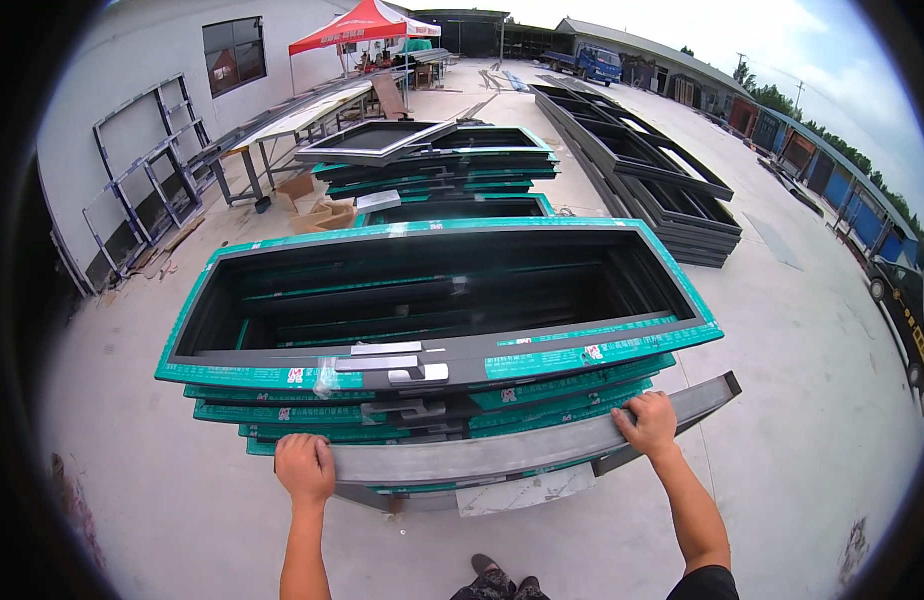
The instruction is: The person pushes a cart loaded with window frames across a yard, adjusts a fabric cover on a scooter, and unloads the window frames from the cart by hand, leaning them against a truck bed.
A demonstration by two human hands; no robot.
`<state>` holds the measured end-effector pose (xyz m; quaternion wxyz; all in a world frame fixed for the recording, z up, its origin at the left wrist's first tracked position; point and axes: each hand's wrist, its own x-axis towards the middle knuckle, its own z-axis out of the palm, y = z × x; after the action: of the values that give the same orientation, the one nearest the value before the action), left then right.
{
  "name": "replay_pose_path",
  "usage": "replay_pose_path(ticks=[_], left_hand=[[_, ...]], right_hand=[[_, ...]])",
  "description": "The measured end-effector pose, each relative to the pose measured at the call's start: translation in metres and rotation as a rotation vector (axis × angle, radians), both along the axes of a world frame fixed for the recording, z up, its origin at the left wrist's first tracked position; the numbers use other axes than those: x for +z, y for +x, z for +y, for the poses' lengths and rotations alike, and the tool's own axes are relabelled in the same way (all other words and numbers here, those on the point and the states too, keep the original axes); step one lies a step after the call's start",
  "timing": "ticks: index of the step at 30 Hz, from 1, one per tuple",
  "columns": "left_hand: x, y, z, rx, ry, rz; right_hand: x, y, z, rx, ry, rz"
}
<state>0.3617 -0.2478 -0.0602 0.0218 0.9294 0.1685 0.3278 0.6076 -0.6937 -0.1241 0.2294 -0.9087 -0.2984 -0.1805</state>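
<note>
— What's in front of you, biggest thing first?

— The concrete yard (812,400), wide and pale. On it sits the stack of window frames (437,300), dark metal edged with green protective film, piled flat one on another. Behind it a second, lower stack (437,165), and to the right a long row of bare dark frames (662,190). A red canopy (367,22) stands far back by the grey wall.

— And what have you got hold of?

— The grey frame (522,450) at the near side of the stack, tilted toward me, its long rail running between my hands. My left hand (305,468) is closed over the rail's left end, fingers curled over the top edge. My right hand (647,423) is closed the same way near the right end, which sits higher.

— How would you handle it well from here?

— I reckon the grip should stay wide, hands well apart as they are, so the frame doesn't twist. I'd level the ends and keep it clear of the handle (402,372) that juts from the top frame, since a scrape there could mark the finish. My feet (502,580) are just below the rail, so I'd mind them.
</note>
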Motion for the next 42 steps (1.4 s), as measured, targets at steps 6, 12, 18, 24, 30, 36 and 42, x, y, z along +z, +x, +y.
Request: replay_pose_path(ticks=[6,12,18,24,30,36,42], left_hand=[[0.008,0.045,0.005,-0.133,0.012,0.018],[-0.002,0.09,0.001,-0.25,-0.018,0.013],[0.001,0.121,-0.026,-0.366,-0.03,0.084],[-0.01,0.164,-0.179,-0.433,-0.01,0.092],[-0.024,0.287,-0.507,-0.374,-0.043,0.062],[-0.038,0.428,-0.811,-0.295,-0.011,0.117],[-0.044,0.493,-0.873,-0.352,-0.015,0.128]], right_hand=[[-0.004,-0.024,-0.023,-0.103,0.019,0.011],[-0.002,-0.042,-0.045,-0.233,0.001,0.035],[0.007,-0.062,-0.077,-0.364,-0.022,0.021],[-0.01,-0.048,-0.238,-0.434,-0.021,0.027],[-0.019,0.106,-0.559,-0.38,-0.02,0.006],[-0.043,0.281,-0.862,-0.322,-0.025,0.02],[-0.038,0.323,-0.926,-0.394,-0.018,0.039]])
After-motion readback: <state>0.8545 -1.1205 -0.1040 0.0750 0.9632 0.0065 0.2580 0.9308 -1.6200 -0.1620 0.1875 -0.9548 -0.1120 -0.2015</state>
